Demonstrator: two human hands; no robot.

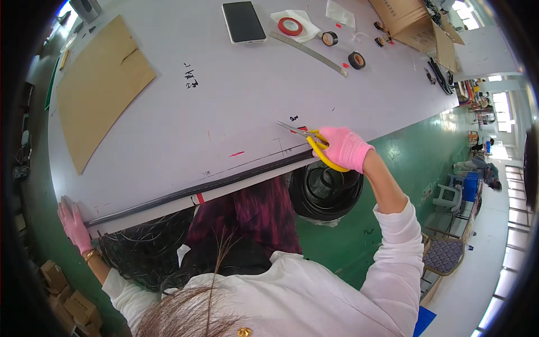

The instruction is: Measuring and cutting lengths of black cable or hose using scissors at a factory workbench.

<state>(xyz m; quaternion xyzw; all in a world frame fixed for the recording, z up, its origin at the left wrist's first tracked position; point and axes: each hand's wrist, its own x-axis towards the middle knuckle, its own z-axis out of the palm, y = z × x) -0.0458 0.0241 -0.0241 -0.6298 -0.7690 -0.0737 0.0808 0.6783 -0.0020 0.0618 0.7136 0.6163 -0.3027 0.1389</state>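
Hair [179, 309] nearest, scissors [312, 144] point far-left, long axis seemingly aslant the black strip [213, 185].

Right grip [343, 148]: one pair of scissors [307, 134]; beyond it, one phone [243, 22], one ruler [309, 53], three tape rolls [357, 61].

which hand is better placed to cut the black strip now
Likely the right hand: it holds the yellow-handled scissors beside the black strip. The left hand, by the strip's left end, has no scissors.
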